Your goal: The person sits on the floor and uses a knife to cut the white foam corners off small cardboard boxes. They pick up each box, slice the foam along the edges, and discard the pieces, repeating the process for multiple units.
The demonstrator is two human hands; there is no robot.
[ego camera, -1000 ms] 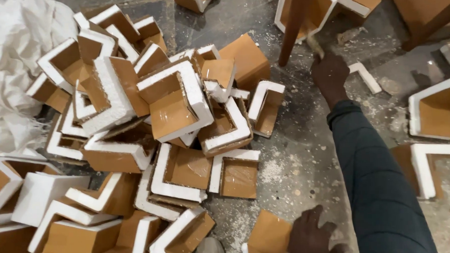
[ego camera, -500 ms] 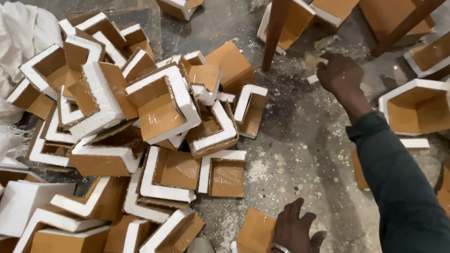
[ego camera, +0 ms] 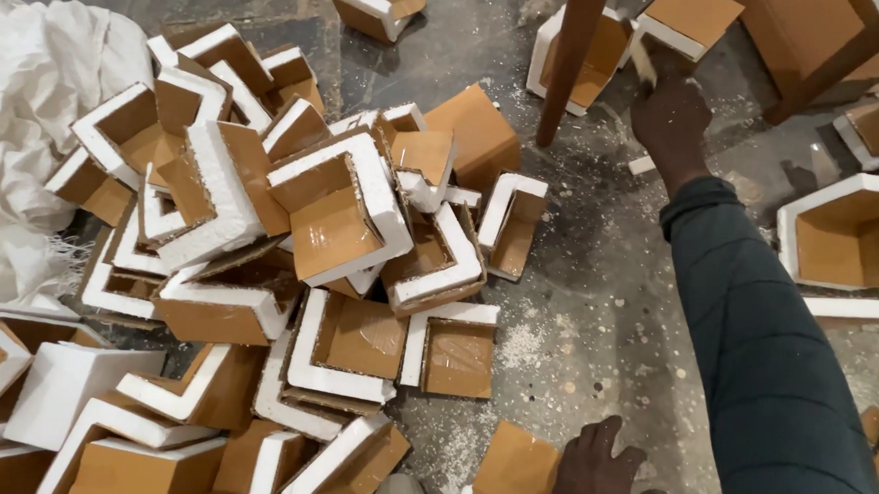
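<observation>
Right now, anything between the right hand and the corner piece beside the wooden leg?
Nothing visible. The right hand is at the white edge of the corner piece; the wooden leg stands just left of both, not between them.

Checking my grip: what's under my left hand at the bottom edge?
The left hand rests on a flat brown cardboard piece; whatever lies beneath that piece is covered.

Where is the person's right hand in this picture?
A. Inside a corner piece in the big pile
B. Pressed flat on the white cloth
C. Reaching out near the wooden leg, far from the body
C: the right hand is stretched forward beside the wooden leg, by a foam-lined corner piece.
</observation>
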